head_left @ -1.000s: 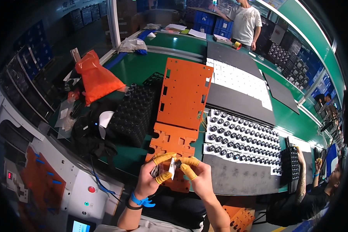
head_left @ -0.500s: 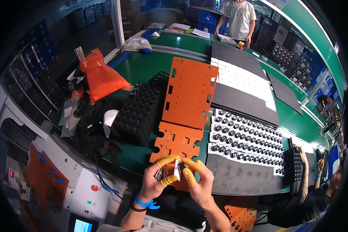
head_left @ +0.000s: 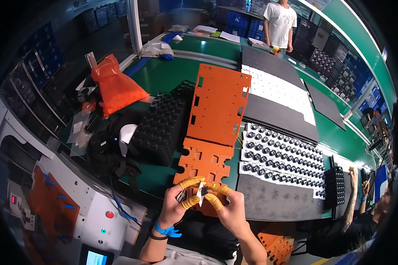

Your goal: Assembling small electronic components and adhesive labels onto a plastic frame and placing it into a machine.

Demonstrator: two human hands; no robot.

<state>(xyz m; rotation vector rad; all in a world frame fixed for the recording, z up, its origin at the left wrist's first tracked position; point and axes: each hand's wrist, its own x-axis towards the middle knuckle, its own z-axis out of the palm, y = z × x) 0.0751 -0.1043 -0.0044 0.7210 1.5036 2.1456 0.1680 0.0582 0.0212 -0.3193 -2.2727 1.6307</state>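
Observation:
Yellow finger cots cover the fingertips of both my hands. My left hand [head_left: 176,202] pinches a small white plate [head_left: 200,194] between thumb and fingers, over the near end of the orange fixture. Other small metallic parts seem tucked in its palm, partly hidden by the fingers. From the other side, my right hand [head_left: 229,206] closes thumb and fingers on a small dark part [head_left: 204,191] against the plate; its exact kind is too small to tell. Just beyond my hands lies the orange fixture base [head_left: 203,161], with its perforated orange lid [head_left: 219,106] raised behind it.
On the right, rows of white strips with black round parts [head_left: 281,161] lie on a dark board [head_left: 274,198]. Black trays [head_left: 159,132] and an orange bag [head_left: 115,88] stand left. A control panel [head_left: 97,216] is near left. A co-worker's arm [head_left: 353,194] is at right; another person [head_left: 279,24] stands opposite.
My right fingers have closed in on the part at the white plate. The person opposite has shifted right, and the co-worker's hand has moved away from the black tray.

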